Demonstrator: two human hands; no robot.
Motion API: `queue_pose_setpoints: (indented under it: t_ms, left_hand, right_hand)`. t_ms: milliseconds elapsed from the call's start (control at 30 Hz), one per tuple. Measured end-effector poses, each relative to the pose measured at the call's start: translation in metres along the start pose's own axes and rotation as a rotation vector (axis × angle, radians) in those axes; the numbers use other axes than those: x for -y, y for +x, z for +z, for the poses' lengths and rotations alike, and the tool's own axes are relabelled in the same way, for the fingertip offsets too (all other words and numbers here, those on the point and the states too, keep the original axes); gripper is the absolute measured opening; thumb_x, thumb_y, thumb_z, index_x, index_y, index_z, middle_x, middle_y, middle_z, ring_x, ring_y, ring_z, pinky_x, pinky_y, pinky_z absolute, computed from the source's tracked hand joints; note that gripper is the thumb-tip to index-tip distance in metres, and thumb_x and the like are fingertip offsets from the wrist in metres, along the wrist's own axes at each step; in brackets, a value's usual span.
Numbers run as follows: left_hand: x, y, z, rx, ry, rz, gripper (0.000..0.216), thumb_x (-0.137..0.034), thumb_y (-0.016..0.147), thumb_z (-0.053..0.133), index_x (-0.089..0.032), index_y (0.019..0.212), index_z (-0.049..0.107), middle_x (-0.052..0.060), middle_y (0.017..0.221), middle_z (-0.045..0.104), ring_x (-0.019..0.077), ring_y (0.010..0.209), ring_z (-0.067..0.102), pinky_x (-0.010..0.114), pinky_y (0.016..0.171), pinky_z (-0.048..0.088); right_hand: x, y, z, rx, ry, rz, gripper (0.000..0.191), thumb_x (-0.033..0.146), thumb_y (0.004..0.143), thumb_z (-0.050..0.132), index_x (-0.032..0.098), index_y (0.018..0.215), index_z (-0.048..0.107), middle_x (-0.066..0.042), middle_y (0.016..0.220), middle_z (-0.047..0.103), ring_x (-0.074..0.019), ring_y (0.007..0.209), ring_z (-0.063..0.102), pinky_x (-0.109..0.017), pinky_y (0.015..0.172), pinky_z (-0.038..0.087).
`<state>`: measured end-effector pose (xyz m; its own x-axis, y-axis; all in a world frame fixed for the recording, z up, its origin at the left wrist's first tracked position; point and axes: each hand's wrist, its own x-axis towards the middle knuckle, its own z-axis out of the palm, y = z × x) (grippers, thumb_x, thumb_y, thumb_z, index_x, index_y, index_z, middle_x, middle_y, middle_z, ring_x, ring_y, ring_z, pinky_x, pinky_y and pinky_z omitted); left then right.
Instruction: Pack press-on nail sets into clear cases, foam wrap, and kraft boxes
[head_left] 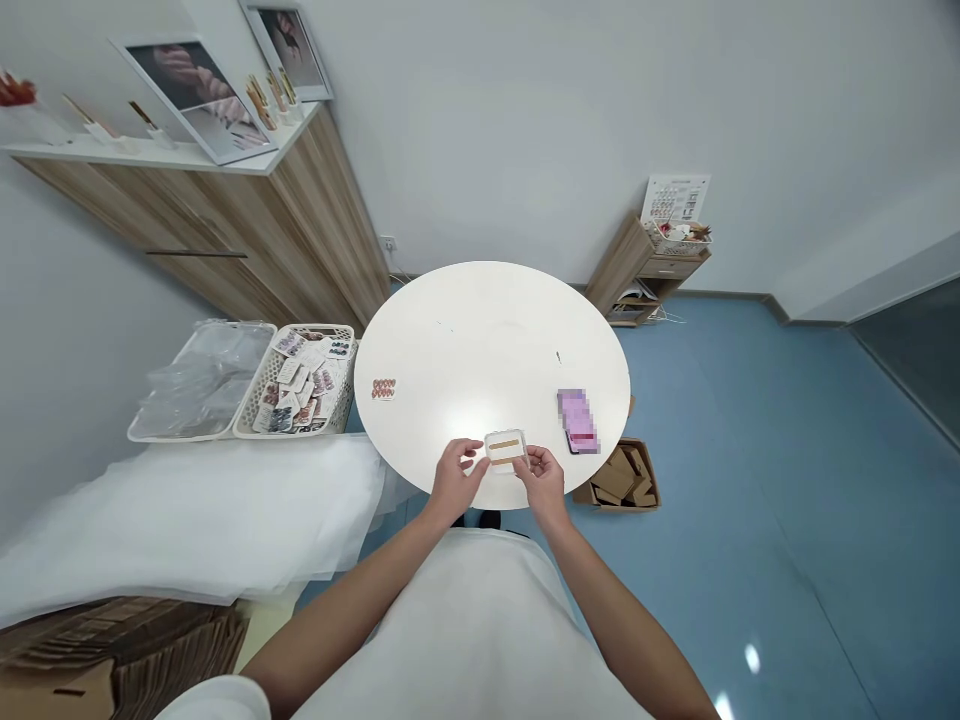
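A small clear plastic box point(495, 452) with tan strips in it is between my two hands, near the front edge of the round white table. My left hand point(455, 478) is at its left side, thumb and fingers at the edge and corner. Along the right side, my right hand point(545, 484) grips it, thumb over the lower right part and fingers curled behind. To the left on the table lies a card of reddish false nails point(383, 388). A phone point(578, 421) with a blurred purple screen rests to the right.
The white table point(487, 310) stands on a blue floor. At its left are a basket of nail cards point(349, 385) and a basket of clear plastic packaging point(217, 375). A cardboard box point(651, 490) sits under the right edge. White sheeting point(225, 510) covers the lower left.
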<state>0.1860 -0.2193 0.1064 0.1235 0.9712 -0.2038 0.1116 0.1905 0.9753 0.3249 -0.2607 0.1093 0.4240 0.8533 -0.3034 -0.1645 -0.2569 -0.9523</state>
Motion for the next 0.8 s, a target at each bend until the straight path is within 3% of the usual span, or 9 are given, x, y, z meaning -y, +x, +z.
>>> queue_pose_setpoints:
  t_ms: [133, 233, 433, 533, 600, 700, 800]
  left_hand:
    - [-0.002, -0.008, 0.007, 0.175, -0.146, -0.059, 0.036, -0.033, 0.067, 0.065, -0.026, 0.102, 0.060, 0.006, 0.112, 0.054, 0.0194, 0.101, 0.054, 0.034, 0.083, 0.048]
    - [-0.004, -0.003, 0.008, 0.236, -0.317, -0.189, 0.040, -0.036, 0.069, 0.063, -0.022, 0.106, 0.059, 0.008, 0.107, 0.060, 0.0208, 0.099, 0.056, 0.038, 0.085, 0.047]
    - [-0.005, 0.014, 0.000, 0.296, -0.441, -0.291, 0.033, -0.039, 0.070, 0.062, -0.020, 0.097, 0.064, 0.006, 0.102, 0.063, 0.0188, 0.094, 0.059, 0.035, 0.085, 0.047]
    - [-0.004, 0.019, -0.001, 0.327, -0.460, -0.313, 0.032, -0.038, 0.070, 0.063, -0.021, 0.097, 0.064, 0.006, 0.103, 0.062, 0.0178, 0.094, 0.058, 0.034, 0.083, 0.048]
    - [-0.002, 0.022, 0.001, 0.331, -0.455, -0.334, 0.033, -0.037, 0.070, 0.063, -0.020, 0.098, 0.064, 0.006, 0.105, 0.061, 0.0178, 0.095, 0.058, 0.033, 0.082, 0.048]
    - [0.002, 0.027, 0.005, 0.293, -0.410, -0.354, 0.037, -0.037, 0.067, 0.066, -0.019, 0.099, 0.063, 0.006, 0.102, 0.061, 0.0167, 0.091, 0.059, 0.033, 0.081, 0.049]
    - [0.003, 0.032, 0.006, 0.254, -0.303, -0.272, 0.050, -0.037, 0.066, 0.066, -0.021, 0.112, 0.055, 0.003, 0.088, 0.062, 0.0140, 0.080, 0.060, 0.035, 0.079, 0.049]
  right_hand:
    - [-0.002, -0.004, 0.013, -0.073, -0.160, -0.138, 0.021, 0.032, 0.067, 0.060, 0.020, 0.084, 0.054, -0.001, 0.078, 0.057, -0.0138, 0.069, 0.053, -0.029, 0.064, 0.047]
    - [-0.005, -0.007, 0.022, -0.099, -0.324, -0.282, 0.019, 0.030, 0.068, 0.059, 0.021, 0.084, 0.055, -0.002, 0.079, 0.056, -0.0151, 0.071, 0.051, -0.031, 0.068, 0.046]
    - [-0.006, -0.010, 0.025, 0.085, -0.455, -0.450, 0.025, 0.027, 0.070, 0.057, 0.028, 0.095, 0.061, -0.005, 0.096, 0.056, -0.0210, 0.091, 0.053, -0.038, 0.080, 0.045]
    - [-0.008, -0.004, 0.016, -0.032, -0.441, -0.413, 0.024, 0.031, 0.071, 0.057, 0.027, 0.094, 0.062, -0.007, 0.107, 0.053, -0.0225, 0.102, 0.050, -0.040, 0.087, 0.042]
    - [-0.011, 0.003, 0.007, -0.141, -0.351, -0.303, 0.030, 0.034, 0.071, 0.057, 0.024, 0.100, 0.059, -0.008, 0.107, 0.054, -0.0218, 0.099, 0.052, -0.040, 0.085, 0.043]
    - [-0.013, 0.018, -0.005, -0.085, -0.126, -0.094, 0.038, 0.038, 0.071, 0.057, 0.021, 0.105, 0.054, -0.005, 0.084, 0.060, -0.0173, 0.076, 0.058, -0.035, 0.072, 0.047]
    - [-0.011, 0.032, -0.014, -0.005, 0.006, -0.013, 0.036, 0.039, 0.068, 0.061, 0.020, 0.098, 0.054, 0.001, 0.068, 0.057, -0.0138, 0.061, 0.055, -0.031, 0.064, 0.046]
